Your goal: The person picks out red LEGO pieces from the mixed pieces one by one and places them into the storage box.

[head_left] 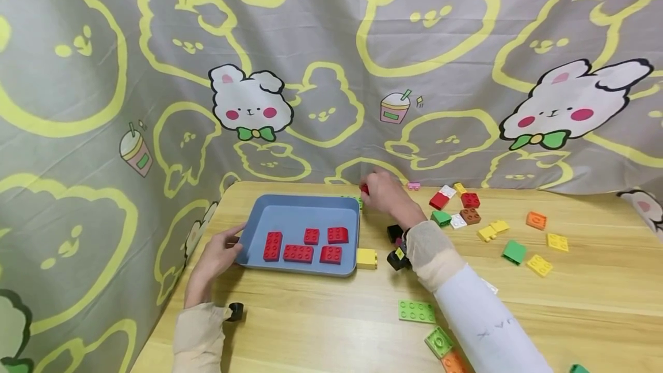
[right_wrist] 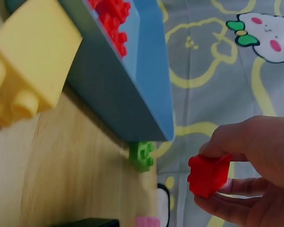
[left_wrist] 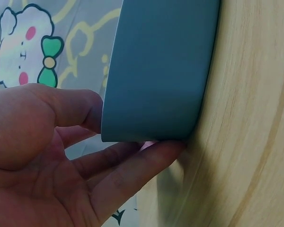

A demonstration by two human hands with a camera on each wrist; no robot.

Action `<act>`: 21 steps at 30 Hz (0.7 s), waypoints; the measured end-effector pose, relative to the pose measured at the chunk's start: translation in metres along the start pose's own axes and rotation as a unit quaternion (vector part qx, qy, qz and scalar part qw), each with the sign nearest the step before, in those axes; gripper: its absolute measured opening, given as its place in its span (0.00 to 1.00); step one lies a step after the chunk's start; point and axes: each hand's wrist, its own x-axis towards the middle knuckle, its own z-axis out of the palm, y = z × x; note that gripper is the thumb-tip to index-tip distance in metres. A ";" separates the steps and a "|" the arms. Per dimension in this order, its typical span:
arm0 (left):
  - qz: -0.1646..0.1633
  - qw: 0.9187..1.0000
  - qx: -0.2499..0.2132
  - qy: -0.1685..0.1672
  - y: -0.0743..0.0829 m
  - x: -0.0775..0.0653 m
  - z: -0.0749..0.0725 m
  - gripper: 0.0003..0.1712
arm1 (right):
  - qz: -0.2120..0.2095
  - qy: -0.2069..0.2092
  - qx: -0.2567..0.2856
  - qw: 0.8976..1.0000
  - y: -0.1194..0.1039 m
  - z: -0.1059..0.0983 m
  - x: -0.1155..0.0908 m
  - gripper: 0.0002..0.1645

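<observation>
A blue-grey tray [head_left: 290,216] sits on the table with several red toy bricks [head_left: 298,254] lying on its floor. My left hand [head_left: 217,255] grips the tray's left end, its thumb at the rim and its other fingers against the outer wall in the left wrist view. Just past the tray's far right corner, my right hand [head_left: 385,193] pinches a small red brick [right_wrist: 208,175] between thumb and fingers. That brick is raised off the table, and the hand covers most of it in the head view. A yellow brick [head_left: 366,258] stands against the tray's right side.
Behind the tray's right corner lies a green brick [right_wrist: 142,155]. Loose bricks in several colours, among them a brown one [head_left: 470,215], spread over the table's right side. Light green [head_left: 416,311] and orange bricks lie nearer me. A patterned curtain [head_left: 321,154] hangs along the back.
</observation>
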 end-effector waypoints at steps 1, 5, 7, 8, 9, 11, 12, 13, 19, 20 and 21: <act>0.002 1.000 0.002 0.003 0.000 -0.001 -0.001 0.29 | 0.000 0.002 0.004 1.000 -0.003 0.000 0.000 0.05; 0.005 1.000 0.004 0.006 0.001 -0.003 -0.002 0.29 | -0.006 0.001 0.026 1.000 -0.016 0.002 -0.001 0.07; 0.005 1.000 0.002 0.005 0.002 -0.003 -0.002 0.29 | -0.008 -0.005 0.043 0.999 -0.023 0.005 -0.003 0.07; 0.003 1.000 0.000 0.004 0.002 -0.003 -0.001 0.29 | -0.011 -0.006 0.050 0.999 -0.025 0.008 -0.003 0.06; 0.001 1.000 -0.002 0.004 0.002 -0.004 -0.001 0.29 | -0.013 -0.009 0.058 0.998 -0.028 0.010 -0.004 0.05; -0.001 1.000 -0.004 0.004 0.002 -0.004 -0.001 0.29 | -0.017 -0.015 0.070 0.997 -0.033 0.014 -0.005 0.06; -0.002 1.000 -0.006 0.004 0.001 -0.004 -0.001 0.29 | -0.017 -0.019 0.076 0.997 -0.035 0.017 -0.005 0.07; -0.002 1.000 -0.006 0.004 0.001 -0.004 -0.001 0.29 | -0.016 -0.022 0.079 0.997 -0.037 0.019 -0.006 0.09; 0.000 1.000 -0.004 0.003 -0.001 -0.003 -0.002 0.29 | -0.021 -0.033 0.088 0.995 -0.045 0.029 -0.004 0.14; -0.001 1.000 -0.005 0.003 -0.001 -0.003 -0.002 0.29 | -0.024 -0.032 0.086 0.996 -0.046 0.030 -0.003 0.14; -0.001 1.000 -0.006 0.004 -0.001 -0.003 -0.002 0.29 | -0.026 -0.031 0.083 0.996 -0.047 0.031 -0.002 0.14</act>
